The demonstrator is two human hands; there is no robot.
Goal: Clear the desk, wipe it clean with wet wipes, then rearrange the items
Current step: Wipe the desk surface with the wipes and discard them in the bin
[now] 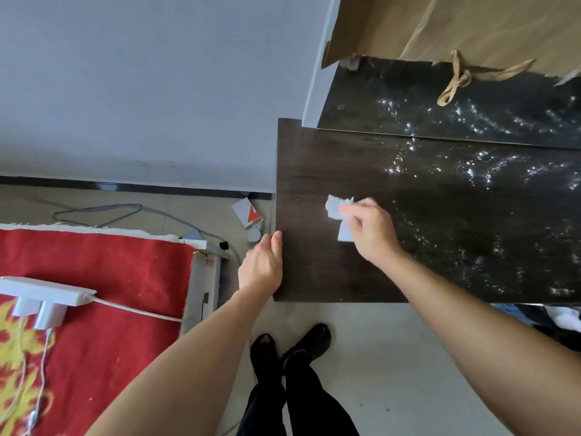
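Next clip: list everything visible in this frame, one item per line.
dark wooden desk: one, dark brown, right of centre, glistening wet patches
white wet wipe: one, white, on desk under right hand
brown paper bag: one, tan, top right
red patterned blanket: one, red and yellow, left
white power strip: one, white, on blanket
grey cable: one, grey, floor by wall
left hand: one, grips desk's left edge
right hand: one, pinches wipe

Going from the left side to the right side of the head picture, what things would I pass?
white power strip → left hand gripping the desk edge → wet wipe → right hand pinching it → tan handle of the paper bag
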